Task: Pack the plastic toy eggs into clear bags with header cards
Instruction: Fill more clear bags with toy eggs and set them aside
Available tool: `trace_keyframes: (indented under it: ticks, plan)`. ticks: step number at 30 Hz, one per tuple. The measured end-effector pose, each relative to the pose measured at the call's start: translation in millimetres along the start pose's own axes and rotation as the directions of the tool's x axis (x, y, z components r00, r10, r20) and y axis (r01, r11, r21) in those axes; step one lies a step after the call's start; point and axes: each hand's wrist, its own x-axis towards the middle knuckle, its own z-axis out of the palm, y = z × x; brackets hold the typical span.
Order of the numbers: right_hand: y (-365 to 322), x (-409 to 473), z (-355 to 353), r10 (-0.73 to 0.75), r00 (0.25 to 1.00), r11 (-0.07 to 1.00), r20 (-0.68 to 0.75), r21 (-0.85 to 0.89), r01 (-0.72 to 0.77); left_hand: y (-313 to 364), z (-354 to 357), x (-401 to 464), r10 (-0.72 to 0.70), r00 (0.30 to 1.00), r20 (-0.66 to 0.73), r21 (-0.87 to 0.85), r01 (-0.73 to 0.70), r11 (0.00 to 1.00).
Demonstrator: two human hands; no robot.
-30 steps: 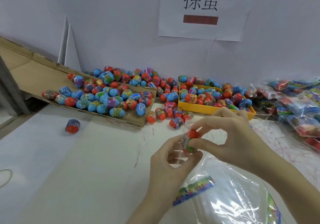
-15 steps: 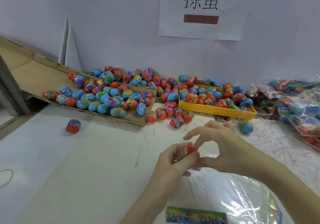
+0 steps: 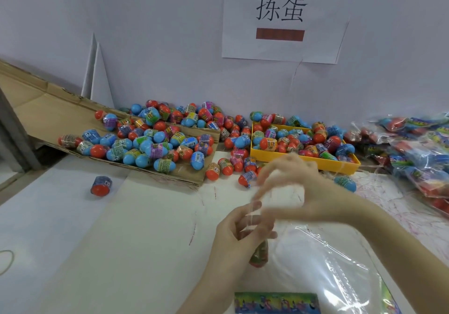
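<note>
My left hand point(image 3: 239, 236) pinches the mouth of the clear bag point(image 3: 328, 265), which lies on the white table at the lower right. An orange toy egg with a printed wrap point(image 3: 259, 256) sits just under my left fingers, inside the bag's opening. The bag's colourful header card point(image 3: 277, 302) shows at the bottom edge. Blurred by motion, my right hand point(image 3: 294, 187) hovers above and to the right of the left with fingers spread, and I see no egg in it. Thin film shows between the two hands.
Many blue and orange eggs lie on a cardboard flap point(image 3: 170, 177) at the back left and in a yellow tray point(image 3: 340, 165). Single eggs lie at the left point(image 3: 100, 186) and beside my right hand point(image 3: 345, 183). Filled bags point(image 3: 418, 153) are stacked at the right. A rubber band point(image 3: 6, 262) lies far left.
The orange egg has gone from my right fingers to the left hand and down into the bag's mouth. My right hand has let go and lifted away.
</note>
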Motion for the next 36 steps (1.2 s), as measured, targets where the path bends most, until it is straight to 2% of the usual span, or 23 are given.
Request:
trace_keyframes:
  ticks: [1,2,3,4,5,6,8,14,16,18,19,21,23,27,30,33,36]
  plan:
    - [2,12,-5,0.062,0.987,0.982,-0.15,0.188,-0.033,0,0,1,-0.009,1.0,-0.002,-0.006,0.009,1.0]
    - [8,25,-7,0.146,0.954,0.961,-0.262,0.266,-0.073,0,0,1,-0.018,1.0,0.002,-0.008,0.018,1.0]
    - [14,39,-7,0.188,0.933,0.977,-0.308,0.156,-0.145,0,0,1,-0.024,1.0,0.005,-0.006,0.024,1.0]
    - [21,50,-5,0.214,0.943,0.963,-0.256,-0.106,-0.248,-1,-1,1,-0.026,1.0,0.007,-0.004,0.026,1.0]
    - [31,57,0,0.273,0.951,0.891,-0.147,-0.333,-0.307,-1,-1,0,-0.025,1.0,0.009,-0.003,0.025,1.0]
    - [41,61,5,0.326,0.944,0.831,-0.04,-0.463,-0.307,-1,-1,1,-0.025,1.0,0.011,0.0,0.025,1.0]
    - [53,62,14,0.33,0.942,0.801,0.059,-0.546,-0.246,-2,-2,1,-0.03,1.0,0.01,0.002,0.03,1.0]
    - [67,55,28,0.198,0.975,0.806,-0.098,-0.551,-0.218,-2,-1,1,-0.046,0.999,-0.015,-0.019,0.046,0.999]
    - [69,47,24,0.199,0.961,0.869,-0.191,-0.42,-0.263,-1,-1,1,-0.043,0.999,-0.013,-0.027,0.042,0.999]
    - [59,38,12,0.246,0.925,0.964,-0.291,-0.026,-0.264,0,-2,0,-0.033,0.999,-0.014,-0.033,0.033,0.999]
    - [50,32,6,0.277,0.908,0.956,-0.315,0.182,-0.228,0,-2,0,-0.029,0.999,-0.018,-0.033,0.029,0.999]
    - [33,19,-4,0.318,0.883,0.885,-0.345,0.443,-0.145,0,-1,0,-0.025,0.999,-0.027,-0.012,0.024,1.0]
    - [19,4,-11,0.306,0.873,0.835,-0.38,0.547,-0.055,0,0,0,-0.018,0.999,-0.036,0.017,0.018,1.0]
    - [-4,-14,-13,0.252,0.877,0.795,-0.408,0.605,0.052,0,1,0,0.031,0.998,-0.057,0.049,-0.028,0.998]
    - [-15,-19,-10,0.223,0.854,0.87,-0.471,0.491,0.044,-1,2,0,0.063,0.996,-0.057,0.077,-0.059,0.995]
    - [-25,-26,-10,0.072,0.818,0.982,-0.571,0.182,0.041,-1,3,1,0.088,0.995,-0.054,0.095,-0.082,0.992]
    - [-31,-28,-5,-0.094,0.872,0.986,-0.48,-0.169,0.013,-2,3,1,0.089,0.995,-0.047,0.091,-0.084,0.992]
